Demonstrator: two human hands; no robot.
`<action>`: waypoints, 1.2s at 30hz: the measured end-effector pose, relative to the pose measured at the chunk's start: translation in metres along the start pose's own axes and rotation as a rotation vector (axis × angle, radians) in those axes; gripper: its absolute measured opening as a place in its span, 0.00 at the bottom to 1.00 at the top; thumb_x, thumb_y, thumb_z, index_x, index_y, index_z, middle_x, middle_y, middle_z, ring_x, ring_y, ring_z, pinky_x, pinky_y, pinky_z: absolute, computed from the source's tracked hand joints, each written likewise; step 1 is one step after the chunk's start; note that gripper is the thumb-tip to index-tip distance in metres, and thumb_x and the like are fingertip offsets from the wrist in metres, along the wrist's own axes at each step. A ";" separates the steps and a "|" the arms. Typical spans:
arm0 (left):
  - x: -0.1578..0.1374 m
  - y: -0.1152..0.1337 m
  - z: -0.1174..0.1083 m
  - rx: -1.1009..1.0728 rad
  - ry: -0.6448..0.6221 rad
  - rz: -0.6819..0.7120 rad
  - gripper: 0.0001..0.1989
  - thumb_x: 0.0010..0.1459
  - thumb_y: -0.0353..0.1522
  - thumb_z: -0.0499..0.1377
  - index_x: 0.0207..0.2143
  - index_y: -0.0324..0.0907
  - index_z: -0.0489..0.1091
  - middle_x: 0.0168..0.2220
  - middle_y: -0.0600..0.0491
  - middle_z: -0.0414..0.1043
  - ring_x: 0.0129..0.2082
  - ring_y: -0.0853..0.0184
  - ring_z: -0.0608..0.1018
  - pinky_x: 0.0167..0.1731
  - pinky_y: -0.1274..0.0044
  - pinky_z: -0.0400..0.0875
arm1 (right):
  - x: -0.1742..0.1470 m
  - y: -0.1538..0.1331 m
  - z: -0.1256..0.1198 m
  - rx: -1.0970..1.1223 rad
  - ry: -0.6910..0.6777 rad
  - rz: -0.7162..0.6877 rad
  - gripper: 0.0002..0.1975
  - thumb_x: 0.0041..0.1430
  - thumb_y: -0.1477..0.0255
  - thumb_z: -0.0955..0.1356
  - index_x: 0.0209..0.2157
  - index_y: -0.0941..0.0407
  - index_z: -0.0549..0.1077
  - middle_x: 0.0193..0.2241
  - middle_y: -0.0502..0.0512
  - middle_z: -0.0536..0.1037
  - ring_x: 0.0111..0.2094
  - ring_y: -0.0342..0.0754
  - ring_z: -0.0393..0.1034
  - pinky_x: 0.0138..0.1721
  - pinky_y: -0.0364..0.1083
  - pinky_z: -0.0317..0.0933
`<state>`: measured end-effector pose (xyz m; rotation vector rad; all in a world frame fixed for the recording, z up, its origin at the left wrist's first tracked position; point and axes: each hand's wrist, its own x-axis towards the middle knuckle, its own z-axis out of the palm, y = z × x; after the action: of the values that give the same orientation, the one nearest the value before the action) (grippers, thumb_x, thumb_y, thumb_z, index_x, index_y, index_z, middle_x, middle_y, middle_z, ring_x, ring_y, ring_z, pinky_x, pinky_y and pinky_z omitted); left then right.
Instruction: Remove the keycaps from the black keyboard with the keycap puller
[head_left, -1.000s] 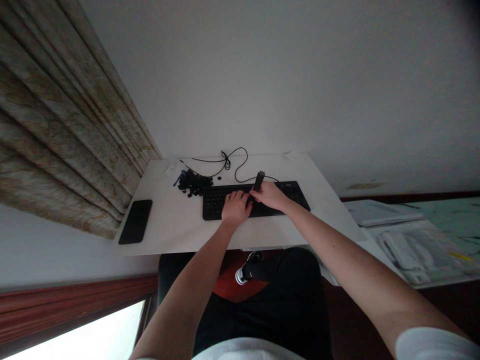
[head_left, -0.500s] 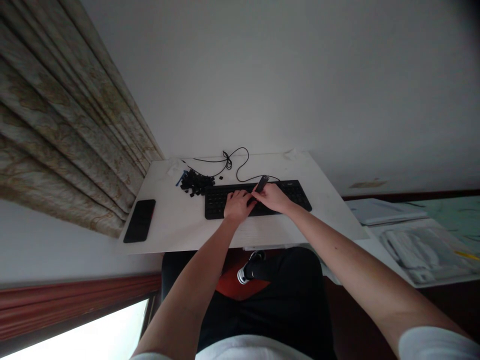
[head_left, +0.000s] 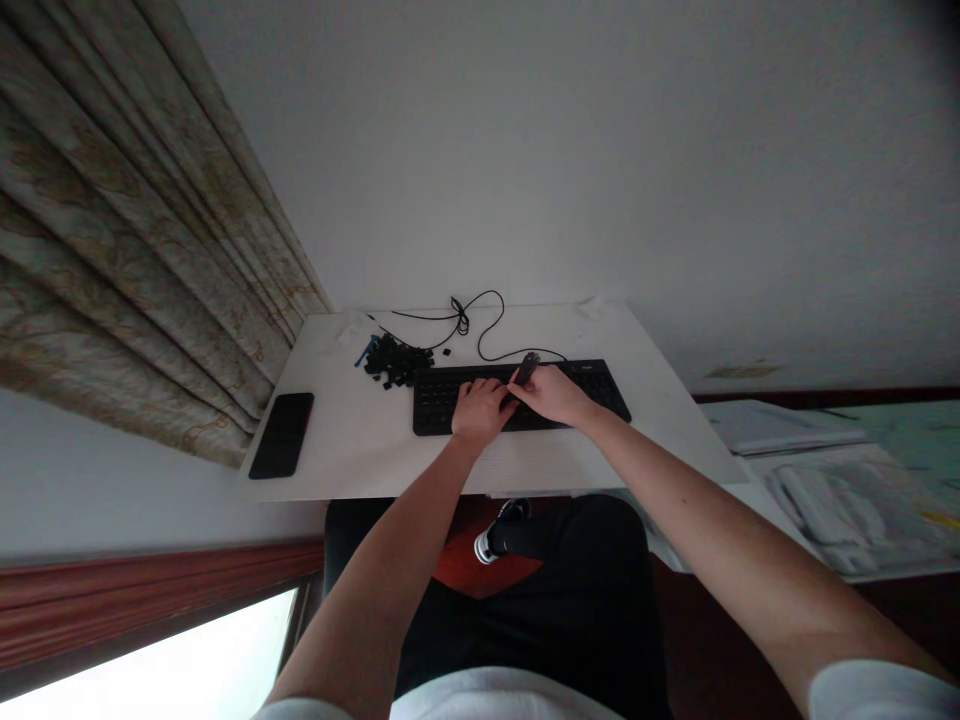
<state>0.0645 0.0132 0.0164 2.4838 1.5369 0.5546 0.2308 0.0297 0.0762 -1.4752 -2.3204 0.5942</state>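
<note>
The tool [head_left: 528,368] had tipped rightward, pinched in the right hand [head_left: 553,394] over the keyboard [head_left: 433,424], where the left hand [head_left: 478,410] lay loosely spread; pushed hard, it might have slipped into that hand.

The left hand [head_left: 480,410] and right hand [head_left: 556,394] hide the middle of the keyboard [head_left: 433,408] and the near end of the tool [head_left: 529,366]. Pieces in the pile [head_left: 396,358] blur together. The curtain [head_left: 142,240] is cut off at left.

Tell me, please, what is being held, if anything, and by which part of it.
The right hand holds a dark, narrow tool by its lower part; the left hand lies on the keyboard.
</note>
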 end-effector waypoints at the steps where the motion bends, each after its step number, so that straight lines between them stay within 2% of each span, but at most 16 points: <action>1: 0.000 0.000 0.000 0.001 0.000 0.001 0.14 0.67 0.41 0.54 0.47 0.46 0.72 0.48 0.49 0.72 0.51 0.57 0.70 0.51 0.63 0.62 | -0.001 -0.001 0.000 0.003 0.003 -0.001 0.10 0.64 0.69 0.66 0.35 0.58 0.78 0.28 0.56 0.80 0.29 0.47 0.73 0.33 0.42 0.61; 4: 0.000 0.001 0.001 -0.001 0.005 -0.003 0.14 0.67 0.42 0.54 0.48 0.46 0.72 0.48 0.49 0.73 0.51 0.57 0.70 0.52 0.63 0.62 | 0.002 -0.010 -0.011 0.054 0.049 0.024 0.11 0.64 0.69 0.65 0.34 0.59 0.78 0.27 0.55 0.79 0.28 0.47 0.73 0.32 0.43 0.61; 7: 0.000 0.001 0.001 -0.014 0.014 -0.004 0.14 0.68 0.42 0.53 0.49 0.47 0.72 0.50 0.50 0.73 0.52 0.57 0.70 0.53 0.62 0.61 | 0.014 -0.027 -0.042 0.095 0.131 0.033 0.12 0.64 0.68 0.66 0.32 0.60 0.77 0.27 0.56 0.79 0.28 0.47 0.73 0.33 0.43 0.62; 10: -0.001 0.001 0.000 -0.034 0.013 -0.004 0.14 0.68 0.42 0.53 0.49 0.48 0.73 0.51 0.50 0.73 0.52 0.58 0.70 0.53 0.63 0.61 | 0.030 -0.035 -0.073 0.039 0.109 0.026 0.11 0.60 0.68 0.69 0.27 0.60 0.76 0.23 0.55 0.78 0.26 0.46 0.72 0.32 0.43 0.63; 12: -0.002 0.000 -0.001 -0.047 0.019 -0.009 0.14 0.68 0.41 0.54 0.49 0.47 0.72 0.51 0.50 0.73 0.53 0.58 0.70 0.54 0.64 0.61 | 0.033 -0.028 -0.080 0.084 0.078 0.061 0.11 0.60 0.69 0.69 0.26 0.60 0.75 0.22 0.55 0.78 0.25 0.46 0.73 0.31 0.43 0.64; 15: -0.003 -0.001 0.000 -0.065 0.035 -0.018 0.14 0.67 0.41 0.54 0.49 0.46 0.73 0.50 0.49 0.74 0.53 0.59 0.71 0.54 0.64 0.61 | 0.026 -0.004 -0.065 0.217 0.088 0.139 0.08 0.61 0.70 0.68 0.29 0.60 0.76 0.23 0.56 0.79 0.24 0.46 0.74 0.29 0.43 0.66; 17: -0.002 -0.001 0.002 -0.075 0.044 -0.021 0.14 0.67 0.41 0.55 0.49 0.45 0.73 0.50 0.49 0.74 0.52 0.59 0.71 0.54 0.65 0.62 | 0.015 0.014 -0.044 0.289 0.166 0.206 0.09 0.61 0.69 0.68 0.31 0.60 0.76 0.24 0.57 0.80 0.26 0.47 0.76 0.31 0.44 0.68; 19: -0.002 -0.002 0.002 -0.081 0.051 -0.024 0.14 0.67 0.41 0.54 0.49 0.45 0.73 0.50 0.49 0.74 0.52 0.59 0.71 0.54 0.65 0.62 | 0.001 0.028 -0.022 0.363 0.318 0.272 0.11 0.64 0.66 0.66 0.35 0.60 0.75 0.28 0.59 0.81 0.29 0.49 0.78 0.33 0.45 0.70; 23: -0.003 -0.001 0.002 -0.088 0.057 -0.048 0.13 0.66 0.39 0.56 0.48 0.46 0.74 0.49 0.50 0.75 0.52 0.59 0.72 0.53 0.65 0.64 | -0.029 0.042 0.020 0.215 0.648 0.307 0.17 0.65 0.59 0.64 0.41 0.58 0.75 0.33 0.61 0.82 0.34 0.54 0.78 0.38 0.49 0.70; 26: -0.004 -0.001 0.000 -0.117 0.073 -0.065 0.11 0.64 0.35 0.57 0.46 0.45 0.75 0.47 0.50 0.76 0.51 0.60 0.73 0.54 0.65 0.64 | -0.046 0.048 0.042 0.066 0.777 0.195 0.18 0.66 0.59 0.62 0.44 0.57 0.75 0.41 0.63 0.81 0.43 0.56 0.76 0.48 0.53 0.66; 28: -0.005 -0.001 -0.001 -0.153 0.088 -0.070 0.10 0.63 0.33 0.58 0.45 0.45 0.75 0.47 0.50 0.76 0.50 0.60 0.74 0.55 0.65 0.65 | -0.051 0.052 0.050 -0.009 0.788 0.140 0.17 0.66 0.60 0.62 0.45 0.56 0.75 0.44 0.64 0.80 0.47 0.57 0.75 0.52 0.55 0.62; 32: -0.005 -0.004 -0.004 -0.338 0.153 -0.068 0.09 0.61 0.29 0.58 0.42 0.44 0.76 0.45 0.51 0.76 0.48 0.63 0.76 0.53 0.67 0.69 | -0.049 0.057 0.054 -0.072 0.733 0.140 0.17 0.67 0.61 0.62 0.47 0.56 0.74 0.46 0.63 0.80 0.49 0.57 0.73 0.53 0.55 0.60; 36: -0.007 -0.018 -0.016 -0.565 0.303 -0.196 0.10 0.63 0.28 0.54 0.39 0.42 0.75 0.41 0.50 0.76 0.42 0.66 0.78 0.44 0.73 0.73 | -0.045 0.058 0.052 -0.110 0.683 0.157 0.17 0.68 0.62 0.61 0.49 0.55 0.74 0.47 0.63 0.79 0.49 0.57 0.72 0.52 0.55 0.60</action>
<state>0.0410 0.0144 0.0233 1.8653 1.4353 1.1802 0.2693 0.0014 0.0001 -1.5980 -1.7354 -0.0226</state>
